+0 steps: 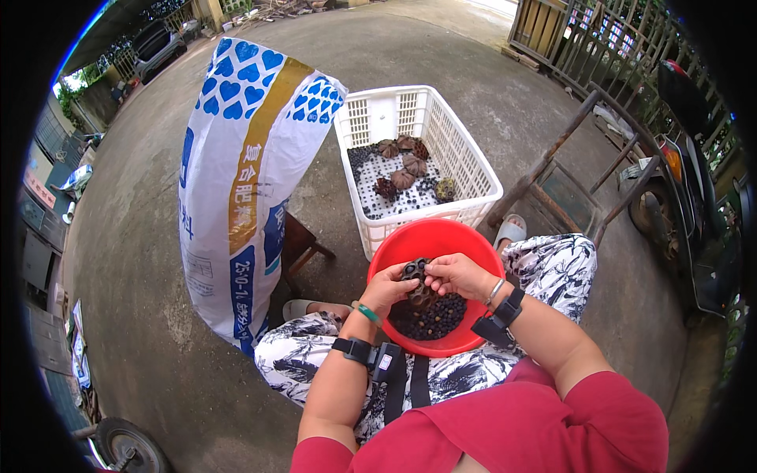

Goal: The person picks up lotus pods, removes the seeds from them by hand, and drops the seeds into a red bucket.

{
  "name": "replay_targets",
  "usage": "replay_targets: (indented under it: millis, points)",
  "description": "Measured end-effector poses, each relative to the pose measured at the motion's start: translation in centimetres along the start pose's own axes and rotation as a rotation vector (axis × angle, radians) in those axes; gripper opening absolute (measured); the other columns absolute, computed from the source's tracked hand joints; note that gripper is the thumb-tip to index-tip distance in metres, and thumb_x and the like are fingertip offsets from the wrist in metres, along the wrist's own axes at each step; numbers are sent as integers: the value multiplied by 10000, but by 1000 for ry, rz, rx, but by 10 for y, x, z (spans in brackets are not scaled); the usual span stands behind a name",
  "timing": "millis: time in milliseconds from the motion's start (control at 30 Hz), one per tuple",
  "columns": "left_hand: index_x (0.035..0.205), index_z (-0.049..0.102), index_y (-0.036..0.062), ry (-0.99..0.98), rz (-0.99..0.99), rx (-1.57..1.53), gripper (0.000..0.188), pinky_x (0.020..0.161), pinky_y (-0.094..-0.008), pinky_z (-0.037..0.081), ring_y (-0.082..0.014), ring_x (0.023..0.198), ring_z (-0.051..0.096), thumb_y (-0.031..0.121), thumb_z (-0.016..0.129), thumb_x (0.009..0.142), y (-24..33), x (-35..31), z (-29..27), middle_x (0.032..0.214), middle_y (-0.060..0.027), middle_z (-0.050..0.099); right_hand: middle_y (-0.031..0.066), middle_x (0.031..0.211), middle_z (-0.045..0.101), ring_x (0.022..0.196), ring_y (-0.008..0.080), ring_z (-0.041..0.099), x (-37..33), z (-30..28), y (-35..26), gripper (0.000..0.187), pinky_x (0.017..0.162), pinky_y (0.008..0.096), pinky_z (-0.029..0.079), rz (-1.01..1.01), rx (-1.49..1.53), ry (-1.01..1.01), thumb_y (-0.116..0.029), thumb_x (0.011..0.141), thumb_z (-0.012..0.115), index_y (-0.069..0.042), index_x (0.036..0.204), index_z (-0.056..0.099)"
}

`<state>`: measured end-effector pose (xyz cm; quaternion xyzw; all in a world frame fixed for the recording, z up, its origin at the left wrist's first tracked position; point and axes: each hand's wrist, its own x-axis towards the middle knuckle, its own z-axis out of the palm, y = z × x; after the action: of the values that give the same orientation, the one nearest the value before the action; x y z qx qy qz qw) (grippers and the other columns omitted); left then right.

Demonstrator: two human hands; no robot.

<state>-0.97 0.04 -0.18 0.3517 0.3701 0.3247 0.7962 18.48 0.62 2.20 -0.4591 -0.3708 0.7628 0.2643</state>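
Observation:
My left hand (388, 288) is closed around one side of a dark brown, dried lotus seed pod (421, 296), whose face is full of holes. At the pod's upper right edge, the fingertips of my right hand (456, 277) are pinched together against it; whether a seed is between them I cannot make out. Both hands are over a red plastic basin (473, 340) between my legs. Loose dark lotus seeds (434, 319), a few of them brownish, cover its bottom.
Beyond the basin stands a white slatted crate (465, 162) holding several dried pods (403, 179) and scattered seeds. A tall white woven sack (229, 165) is on the left beside a wooden stool (303, 241). To the right are a worn chair frame (544, 169) and a parked scooter (670, 189).

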Motion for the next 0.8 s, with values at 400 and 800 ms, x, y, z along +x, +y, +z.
replay_targets:
  millis: [400, 800]
  points:
    - [1114, 525, 80, 55, -12, 31, 355, 742, -221, 439, -106, 882, 557, 49, 610, 771, 1, 2, -1, 995, -5, 582, 65, 702, 584, 566, 105, 552, -5, 8, -15, 297, 530, 200, 468, 9, -122, 41, -298, 862, 534, -4, 836, 571]
    - [1095, 523, 63, 144, 12, -43, 363, 738, -225, 455, -116, 855, 568, 58, 642, 752, -2, 3, 2, 946, -17, 582, 58, 711, 579, 585, 117, 557, -5, -1, -5, 184, 500, 208, 439, 53, 94, 54, -177, 804, 476, -17, 822, 567]
